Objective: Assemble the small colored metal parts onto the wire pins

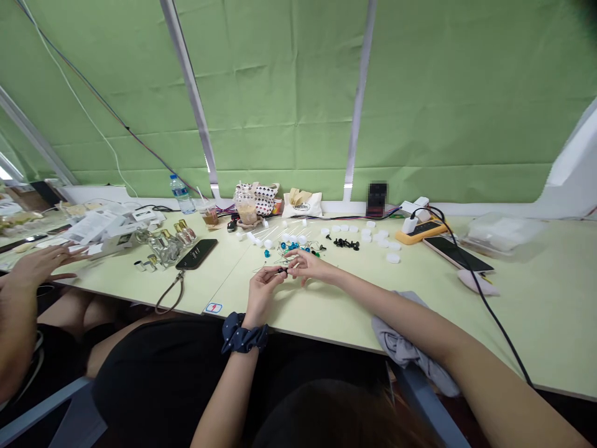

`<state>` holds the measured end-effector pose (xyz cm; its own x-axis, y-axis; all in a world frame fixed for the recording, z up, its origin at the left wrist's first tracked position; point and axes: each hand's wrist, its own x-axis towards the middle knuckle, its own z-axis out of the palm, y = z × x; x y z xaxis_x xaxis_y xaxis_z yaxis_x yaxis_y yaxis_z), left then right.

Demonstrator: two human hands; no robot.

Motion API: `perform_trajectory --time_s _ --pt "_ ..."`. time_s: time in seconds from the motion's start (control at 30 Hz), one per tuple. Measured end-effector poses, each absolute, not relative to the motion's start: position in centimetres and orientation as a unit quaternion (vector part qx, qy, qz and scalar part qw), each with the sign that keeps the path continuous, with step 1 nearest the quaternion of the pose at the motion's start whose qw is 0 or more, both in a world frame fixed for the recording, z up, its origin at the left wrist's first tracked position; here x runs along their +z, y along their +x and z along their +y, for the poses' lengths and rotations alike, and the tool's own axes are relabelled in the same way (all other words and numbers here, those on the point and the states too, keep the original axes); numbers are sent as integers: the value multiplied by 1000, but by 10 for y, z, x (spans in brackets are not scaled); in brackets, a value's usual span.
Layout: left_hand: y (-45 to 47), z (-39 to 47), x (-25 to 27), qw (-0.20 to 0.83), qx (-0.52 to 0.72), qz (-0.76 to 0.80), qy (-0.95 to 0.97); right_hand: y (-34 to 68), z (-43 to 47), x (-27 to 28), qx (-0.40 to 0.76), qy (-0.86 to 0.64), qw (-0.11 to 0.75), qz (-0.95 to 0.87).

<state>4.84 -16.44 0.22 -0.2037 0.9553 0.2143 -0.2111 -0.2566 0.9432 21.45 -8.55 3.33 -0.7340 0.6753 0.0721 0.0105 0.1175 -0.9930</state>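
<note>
Above the table's front part, my left hand (264, 283) and my right hand (306, 266) meet at a small black piece (282, 270). The left fingers pinch it, and the right fingertips close on its other side; its exact kind is too small to make out. Just beyond my hands lie several blue and teal beads (293, 246) among thin wires. A heap of small black parts (346, 244) sits farther right. White round caps (393, 257) are scattered around, some with thin clear tubes (282, 231).
To the left are a phone (197, 254) with a strap, glass bottles (163, 246) and a pile of white boxes (100, 227). A co-worker's hand (41, 264) rests at far left. On the right lie a yellow device (422, 231), a black cable (485, 298) and another phone (457, 254).
</note>
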Motion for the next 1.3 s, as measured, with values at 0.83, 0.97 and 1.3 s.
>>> perform_trajectory --time_s 0.83,0.97,1.3 --pt "49 -164 2 450 651 410 454 214 -86 33 621 -263 234 -700" --pt "48 -163 1 449 650 408 458 214 -87 34 620 -235 251 -706" --pt "48 -163 0 450 645 413 459 214 -86 32 622 -234 251 -704"
